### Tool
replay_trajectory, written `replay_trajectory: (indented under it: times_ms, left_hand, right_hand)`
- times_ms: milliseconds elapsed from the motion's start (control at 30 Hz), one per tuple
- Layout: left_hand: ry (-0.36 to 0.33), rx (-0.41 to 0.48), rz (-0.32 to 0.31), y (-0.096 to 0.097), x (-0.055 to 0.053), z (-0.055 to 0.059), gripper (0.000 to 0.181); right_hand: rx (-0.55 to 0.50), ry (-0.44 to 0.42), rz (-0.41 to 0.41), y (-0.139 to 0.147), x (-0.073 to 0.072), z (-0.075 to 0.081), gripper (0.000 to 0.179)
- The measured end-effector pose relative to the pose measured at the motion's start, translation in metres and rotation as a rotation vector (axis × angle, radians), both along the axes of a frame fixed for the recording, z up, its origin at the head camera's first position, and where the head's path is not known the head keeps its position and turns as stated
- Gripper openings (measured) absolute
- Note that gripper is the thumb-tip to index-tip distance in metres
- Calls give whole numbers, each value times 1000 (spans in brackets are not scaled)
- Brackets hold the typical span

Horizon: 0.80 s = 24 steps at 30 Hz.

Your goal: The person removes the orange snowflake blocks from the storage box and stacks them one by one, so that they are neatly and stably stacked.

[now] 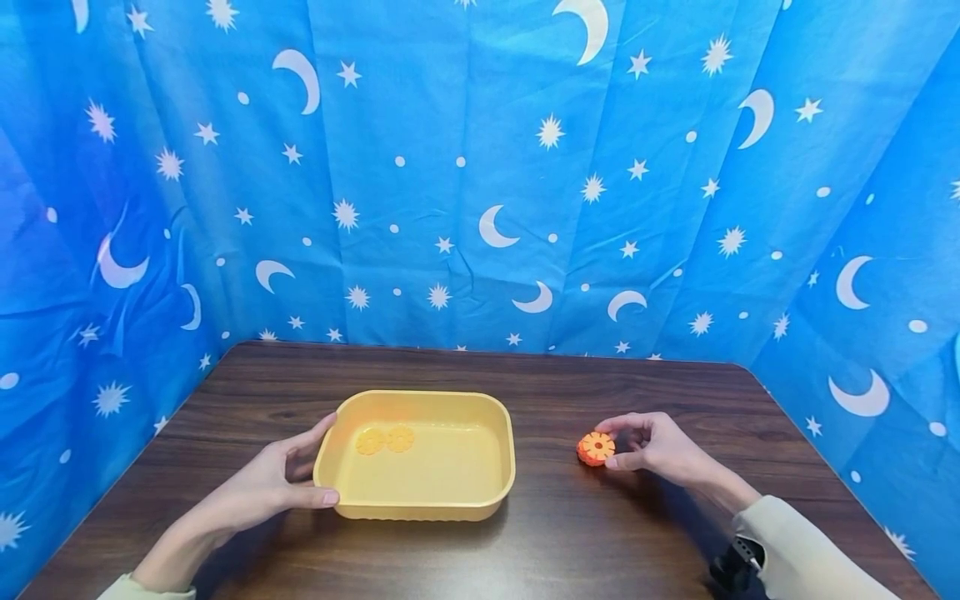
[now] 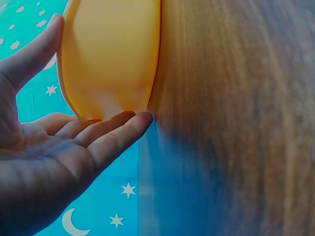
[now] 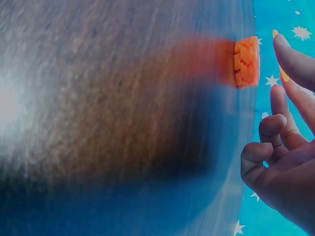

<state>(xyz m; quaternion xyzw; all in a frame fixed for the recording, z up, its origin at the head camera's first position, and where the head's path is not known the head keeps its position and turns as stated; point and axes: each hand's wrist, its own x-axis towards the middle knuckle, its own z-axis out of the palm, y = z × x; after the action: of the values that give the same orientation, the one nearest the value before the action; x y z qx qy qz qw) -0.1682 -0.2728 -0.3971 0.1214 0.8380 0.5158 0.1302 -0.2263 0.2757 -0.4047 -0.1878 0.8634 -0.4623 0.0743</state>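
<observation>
A yellow plastic tub [image 1: 420, 507] stands on the table with two yellow-orange notched building discs [image 1: 399, 438] lying inside at its far left. My left hand [image 1: 273, 479] holds the tub's left end, its thumb at the near corner and a finger by the far rim. In the left wrist view the fingers [image 2: 120, 130] lie against the tub's wall. My right hand [image 1: 663, 450] pinches an orange notched disc [image 1: 597, 447] between thumb and finger. Right beneath it sits a small stack of red-orange discs [image 3: 247, 62]. The right wrist view shows a gap between stack and pinched disc, seen edge-on [image 3: 281, 61].
The dark wood-grain table [image 1: 540, 542] carries the tub on the left and the stack on the right, with bare wood between them. A blue curtain [image 1: 465, 167] with white moons and stars surrounds the table. A black band [image 1: 738, 567] is on the right wrist.
</observation>
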Motion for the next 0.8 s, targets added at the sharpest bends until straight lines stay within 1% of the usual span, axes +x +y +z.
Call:
replay_trajectory:
  times_ms: [133, 433, 633, 800]
  left_hand:
    - [-1, -4, 0, 0, 0, 0, 105]
    - [-6, 7, -2, -1, -1, 0, 104]
    - [-1, 0, -1, -1, -1, 0, 105]
    - [4, 3, -1, -1, 0, 0, 106]
  right_hand:
    - [7, 0, -14, 1, 0, -1, 47]
    - [-21, 24, 36, 1, -3, -5, 44]
    - [-20, 8, 43, 1, -5, -7, 44]
    - [-6, 25, 47, 0, -6, -7, 44]
